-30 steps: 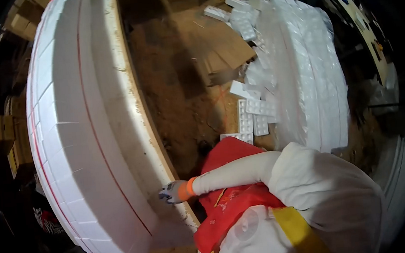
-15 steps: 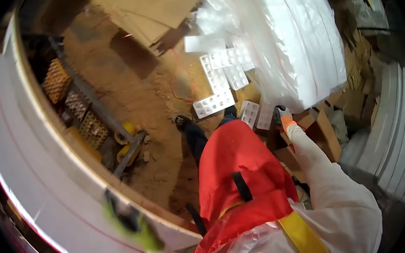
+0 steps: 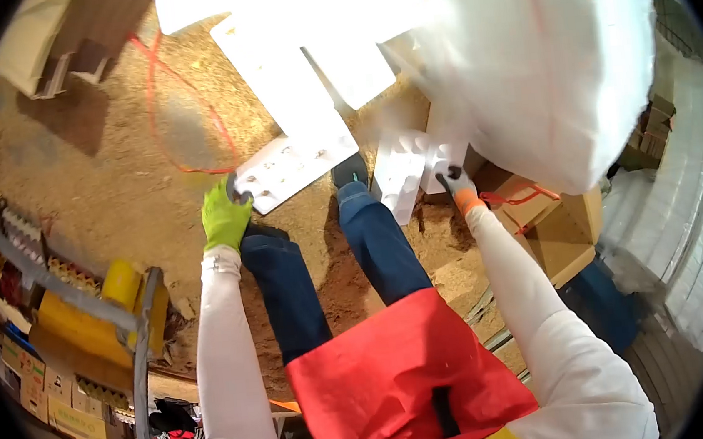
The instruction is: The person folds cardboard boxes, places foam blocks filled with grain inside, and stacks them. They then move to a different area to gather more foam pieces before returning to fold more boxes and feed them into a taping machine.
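Observation:
A long white foam tray (image 3: 297,167) with rows of holes lies on the dirt floor in front of my feet. My left hand (image 3: 227,215), in a lime-green glove with dark fingertips, is closed at its left corner, thumb and fingers about the edge. To the right, another white tray with hollows (image 3: 400,169) leans beside a narrower white tray (image 3: 438,162). My right hand (image 3: 460,185), in a grey glove with an orange cuff, has its fingers bent over the narrower tray's near end. The undersides of both grips are hidden.
A tall plastic-wrapped white stack (image 3: 556,68) stands at right. Near my right arm is an open cardboard box (image 3: 566,230). Red strap (image 3: 160,111) loops over the floor. A metal rail (image 3: 47,279) and yellow rollers (image 3: 96,313) lie at left. Brighter white pieces (image 3: 271,59) lie ahead.
My left hand has come from the white panel at the left down to the foam tray. My right hand is still by the trays at right. The view has tipped down and come closer.

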`<state>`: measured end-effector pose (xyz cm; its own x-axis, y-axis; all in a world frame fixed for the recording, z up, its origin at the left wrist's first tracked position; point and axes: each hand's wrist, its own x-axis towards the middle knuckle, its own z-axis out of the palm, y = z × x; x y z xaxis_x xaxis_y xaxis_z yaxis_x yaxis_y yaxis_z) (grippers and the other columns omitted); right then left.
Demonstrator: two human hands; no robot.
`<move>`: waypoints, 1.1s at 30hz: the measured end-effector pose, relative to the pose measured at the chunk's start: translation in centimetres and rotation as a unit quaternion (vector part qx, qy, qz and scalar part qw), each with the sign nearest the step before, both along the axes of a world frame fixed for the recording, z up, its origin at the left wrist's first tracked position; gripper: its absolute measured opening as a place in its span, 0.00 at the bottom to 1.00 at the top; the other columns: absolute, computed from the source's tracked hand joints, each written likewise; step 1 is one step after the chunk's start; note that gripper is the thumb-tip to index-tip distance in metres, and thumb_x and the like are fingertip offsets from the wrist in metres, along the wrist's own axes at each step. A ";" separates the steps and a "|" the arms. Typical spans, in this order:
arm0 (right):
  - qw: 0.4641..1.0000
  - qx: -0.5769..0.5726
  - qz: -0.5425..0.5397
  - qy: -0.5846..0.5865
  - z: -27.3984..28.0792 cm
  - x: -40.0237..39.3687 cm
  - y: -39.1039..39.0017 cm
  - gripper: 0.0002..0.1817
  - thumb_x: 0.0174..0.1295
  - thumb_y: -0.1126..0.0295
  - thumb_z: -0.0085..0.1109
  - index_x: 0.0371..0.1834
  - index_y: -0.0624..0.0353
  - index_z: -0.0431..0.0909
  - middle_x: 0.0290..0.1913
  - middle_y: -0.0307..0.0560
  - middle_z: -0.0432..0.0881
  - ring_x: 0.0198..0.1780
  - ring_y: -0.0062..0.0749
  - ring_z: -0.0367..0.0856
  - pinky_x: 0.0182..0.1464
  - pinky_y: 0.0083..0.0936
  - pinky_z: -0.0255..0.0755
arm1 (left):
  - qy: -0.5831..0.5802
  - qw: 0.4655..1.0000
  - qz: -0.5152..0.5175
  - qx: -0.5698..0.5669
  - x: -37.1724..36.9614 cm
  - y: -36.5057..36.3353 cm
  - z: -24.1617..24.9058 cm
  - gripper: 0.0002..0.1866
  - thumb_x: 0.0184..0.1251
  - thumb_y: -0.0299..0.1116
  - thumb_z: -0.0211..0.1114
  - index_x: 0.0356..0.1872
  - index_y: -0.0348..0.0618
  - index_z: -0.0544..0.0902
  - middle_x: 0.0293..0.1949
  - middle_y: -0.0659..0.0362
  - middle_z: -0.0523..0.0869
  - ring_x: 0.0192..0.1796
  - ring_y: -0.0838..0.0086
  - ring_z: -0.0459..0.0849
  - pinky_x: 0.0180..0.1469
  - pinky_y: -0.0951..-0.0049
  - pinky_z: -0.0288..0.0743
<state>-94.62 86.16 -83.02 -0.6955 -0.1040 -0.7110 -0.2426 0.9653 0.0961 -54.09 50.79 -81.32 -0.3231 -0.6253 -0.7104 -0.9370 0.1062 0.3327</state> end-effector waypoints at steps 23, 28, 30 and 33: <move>0.935 -0.238 -0.261 -0.037 3.3 3.7 9.7 0.22 0.52 0.76 0.69 0.53 0.68 0.79 0.46 0.40 0.83 0.45 0.23 0.79 0.47 0.21 0.73 | 0.131 0.949 0.231 0.170 -14.5 0.3 -14.7 0.31 0.62 0.25 0.51 0.71 0.46 0.65 0.71 0.42 0.60 0.63 0.50 0.74 0.66 0.64 0.70; 0.932 -0.221 -0.283 0.050 12.0 5.3 8.6 0.23 0.55 0.78 0.64 0.57 0.66 0.76 0.51 0.42 0.81 0.50 0.28 0.78 0.52 0.24 0.72 | 0.171 0.952 0.239 0.082 -6.1 7.0 -4.9 0.29 0.63 0.36 0.56 0.66 0.42 0.67 0.49 0.40 0.81 0.47 0.47 0.82 0.51 0.52 0.75; 0.856 -0.331 -0.396 -0.035 14.8 5.5 7.8 0.27 0.53 0.83 0.63 0.60 0.64 0.74 0.56 0.42 0.79 0.53 0.34 0.78 0.54 0.30 0.75 | 0.085 0.968 0.216 0.099 -1.9 8.8 1.7 0.28 0.64 0.37 0.56 0.64 0.37 0.68 0.46 0.38 0.83 0.43 0.47 0.84 0.47 0.51 0.76; 0.860 -0.320 -0.383 -0.104 18.7 6.4 2.3 0.23 0.62 0.74 0.60 0.62 0.62 0.74 0.58 0.46 0.77 0.53 0.39 0.78 0.55 0.40 0.76 | 0.077 0.988 0.135 0.003 2.2 9.0 11.2 0.27 0.62 0.35 0.53 0.65 0.42 0.72 0.65 0.39 0.70 0.57 0.51 0.79 0.57 0.59 0.74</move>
<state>-88.17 88.46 -64.33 -0.5995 -0.0879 -0.7956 0.5405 0.6887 -0.4833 -51.91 59.80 -70.16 -0.2491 -0.6992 -0.6701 -0.8695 -0.1432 0.4727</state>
